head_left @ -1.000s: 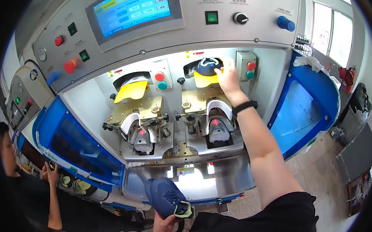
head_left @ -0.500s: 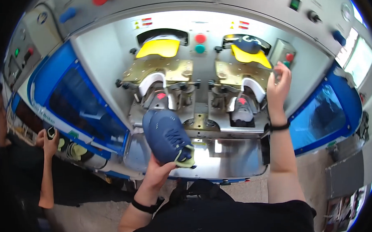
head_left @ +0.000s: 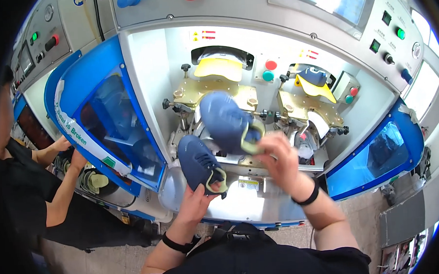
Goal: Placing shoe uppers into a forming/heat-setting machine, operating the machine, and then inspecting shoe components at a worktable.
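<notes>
My left hand (head_left: 193,205) is closed on the heel end of a navy shoe upper (head_left: 195,160), its toe pointing up and away from me. A second navy shoe upper (head_left: 222,118) hangs just to its right and higher, blurred by motion. My right hand (head_left: 282,162) pinches that one at its pale green heel lining. Both uppers are in front of the machine's open chamber and hide part of the left station. Behind them, a yellow pad (head_left: 219,68) shows at the left station. At the right station a navy piece (head_left: 312,75) lies over another yellow pad (head_left: 319,91).
Brass-coloured plates (head_left: 309,106) with black knobs stand inside the chamber. A red and green button box (head_left: 346,90) is on its right wall. Blue window doors (head_left: 113,122) flank the chamber. At left, a co-worker (head_left: 23,189) handles things beside a bin of pale green pieces (head_left: 94,181).
My right hand has come from the chamber's right side to the middle and now grips one navy upper. The uppers, bunched in my left hand before, are now apart. The view has shifted.
</notes>
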Available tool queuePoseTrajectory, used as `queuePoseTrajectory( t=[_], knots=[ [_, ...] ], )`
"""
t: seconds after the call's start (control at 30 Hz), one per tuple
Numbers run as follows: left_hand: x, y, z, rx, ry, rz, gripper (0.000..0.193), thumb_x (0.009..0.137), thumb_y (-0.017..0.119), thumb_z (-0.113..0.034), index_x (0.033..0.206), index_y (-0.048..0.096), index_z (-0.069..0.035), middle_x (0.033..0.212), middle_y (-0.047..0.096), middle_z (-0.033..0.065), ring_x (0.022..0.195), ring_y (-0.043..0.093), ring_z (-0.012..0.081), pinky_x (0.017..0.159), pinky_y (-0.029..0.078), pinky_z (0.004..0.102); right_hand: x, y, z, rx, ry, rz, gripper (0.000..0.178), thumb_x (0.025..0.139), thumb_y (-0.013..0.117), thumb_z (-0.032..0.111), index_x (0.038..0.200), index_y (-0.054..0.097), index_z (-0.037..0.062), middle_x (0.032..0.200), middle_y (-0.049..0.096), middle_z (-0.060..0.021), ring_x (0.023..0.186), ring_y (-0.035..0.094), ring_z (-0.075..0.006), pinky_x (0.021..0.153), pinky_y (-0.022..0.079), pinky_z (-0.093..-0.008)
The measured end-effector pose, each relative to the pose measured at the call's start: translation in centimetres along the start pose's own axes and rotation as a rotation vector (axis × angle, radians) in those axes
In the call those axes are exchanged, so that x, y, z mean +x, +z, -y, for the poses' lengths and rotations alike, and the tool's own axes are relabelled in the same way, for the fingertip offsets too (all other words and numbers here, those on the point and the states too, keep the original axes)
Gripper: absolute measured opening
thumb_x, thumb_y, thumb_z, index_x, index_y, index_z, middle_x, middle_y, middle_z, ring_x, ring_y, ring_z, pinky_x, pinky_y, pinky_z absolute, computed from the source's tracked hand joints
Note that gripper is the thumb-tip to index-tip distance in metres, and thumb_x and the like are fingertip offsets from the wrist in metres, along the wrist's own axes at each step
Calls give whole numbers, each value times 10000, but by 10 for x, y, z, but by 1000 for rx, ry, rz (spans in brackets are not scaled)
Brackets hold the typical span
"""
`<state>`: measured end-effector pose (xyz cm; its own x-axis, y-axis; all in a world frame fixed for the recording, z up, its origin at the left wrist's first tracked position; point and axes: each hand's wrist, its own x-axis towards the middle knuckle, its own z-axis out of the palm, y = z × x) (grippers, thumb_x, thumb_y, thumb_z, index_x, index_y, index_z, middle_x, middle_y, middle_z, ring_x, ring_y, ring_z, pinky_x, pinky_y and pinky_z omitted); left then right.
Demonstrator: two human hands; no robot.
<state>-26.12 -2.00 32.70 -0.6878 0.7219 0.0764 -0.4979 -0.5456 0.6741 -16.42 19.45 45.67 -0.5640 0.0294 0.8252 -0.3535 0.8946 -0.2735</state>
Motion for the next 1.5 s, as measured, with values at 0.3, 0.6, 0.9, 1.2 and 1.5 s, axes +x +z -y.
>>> queuePoseTrajectory(
  t=[0.3,0.6,0.9,1.2,1.5],
  knots=[
    [-31,-38,-19,28,-29,-28,204,1005,465,-193,1136,552,-64,970,644,87,1006,619,242,832,530,414,185,78,-145,-341,192,-26,319,818,721,257,1063,655,63,922,667,-184,886,636,-368,790,495,-414],
    [-75,-84,-44,-78,23,-220,151,967,500,-81,1086,574,-27,897,661,119,963,637,264,899,510,450,141,126,-105,-388,320,-330,360,824,566,88,1161,533,-35,1192,551,-245,1166,497,-401,1003,394,-459],
    [-54,-86,-37,-55,-194,-24,322,984,467,-109,1293,457,-18,1062,633,149,1009,626,278,931,499,441,93,100,-178,-540,492,-135,314,726,481,12,1029,556,-25,1391,224,-473,1342,235,-567,1156,181,-514],
    [-32,-79,-20,-167,-488,124,501,964,586,-214,1393,389,-46,1269,569,118,1145,594,246,965,503,444,-74,110,-21,418,808,214,342,977,539,147,1297,491,34,1221,560,-66,1102,523,-152,917,420,-271],
    [-36,-61,11,-105,-645,177,557,952,609,-316,1397,357,-95,1219,574,87,1057,625,215,834,558,419,-141,95,4,1055,1365,-61,337,959,597,180,1241,533,7,1126,623,-67,1015,607,-162,906,494,-308]
  ],
)
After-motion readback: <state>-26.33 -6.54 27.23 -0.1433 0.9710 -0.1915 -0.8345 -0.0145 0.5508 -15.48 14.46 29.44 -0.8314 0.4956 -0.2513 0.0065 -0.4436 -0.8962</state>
